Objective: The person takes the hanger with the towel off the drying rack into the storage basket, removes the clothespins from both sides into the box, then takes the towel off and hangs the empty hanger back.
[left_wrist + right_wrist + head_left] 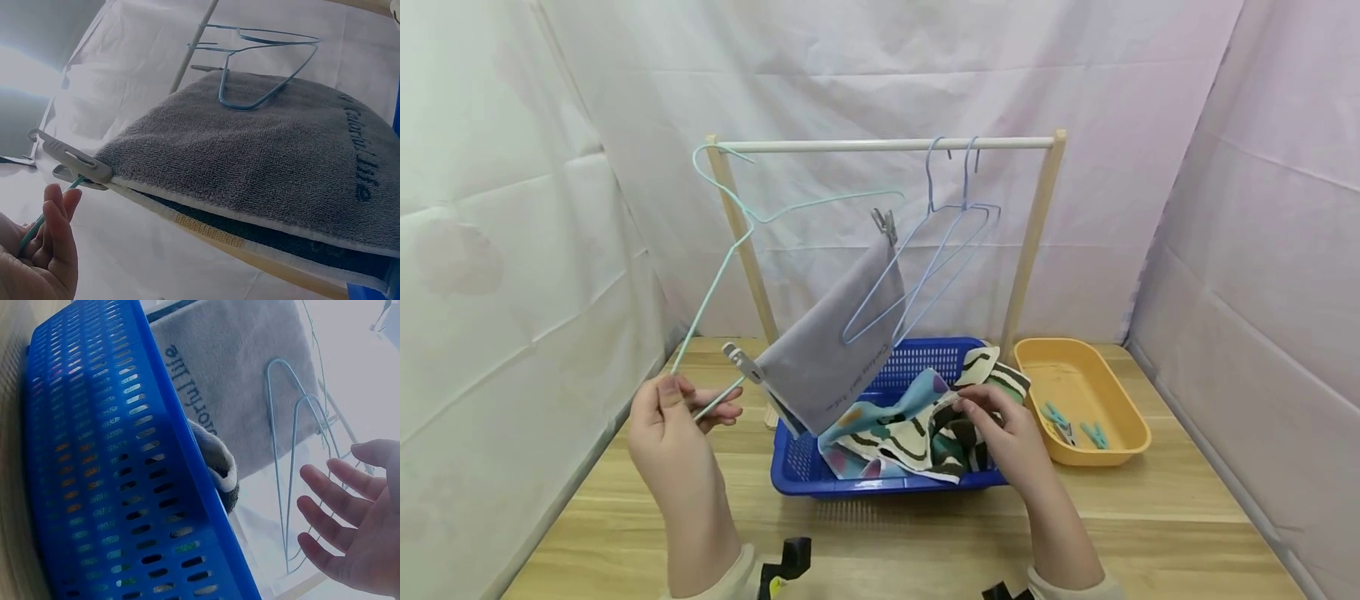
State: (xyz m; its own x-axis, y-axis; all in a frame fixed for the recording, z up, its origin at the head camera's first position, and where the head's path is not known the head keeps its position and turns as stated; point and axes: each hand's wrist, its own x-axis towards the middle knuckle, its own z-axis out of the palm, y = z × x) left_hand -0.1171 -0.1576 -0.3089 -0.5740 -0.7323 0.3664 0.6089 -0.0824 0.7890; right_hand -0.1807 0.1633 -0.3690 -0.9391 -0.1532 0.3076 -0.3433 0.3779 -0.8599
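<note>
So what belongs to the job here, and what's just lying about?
Job: mint-green wire hanger, grey towel, two grey clothespins clipping it, probably the rack.
Seemingly idle: hung blue wire hangers, teal clothespins in the yellow tub, patterned cloths in the blue basket.

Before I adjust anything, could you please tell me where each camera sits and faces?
Head: on the head, facing forward and down at rack, basket and tray; left hand and right hand show.
Left wrist: on that wrist, facing the grey towel; the left hand, gripping the green hanger, shows lower left.
Right wrist: on that wrist, facing the basket's outside; the right hand shows at right.
Both wrist views share the grey towel and its lettering.
</note>
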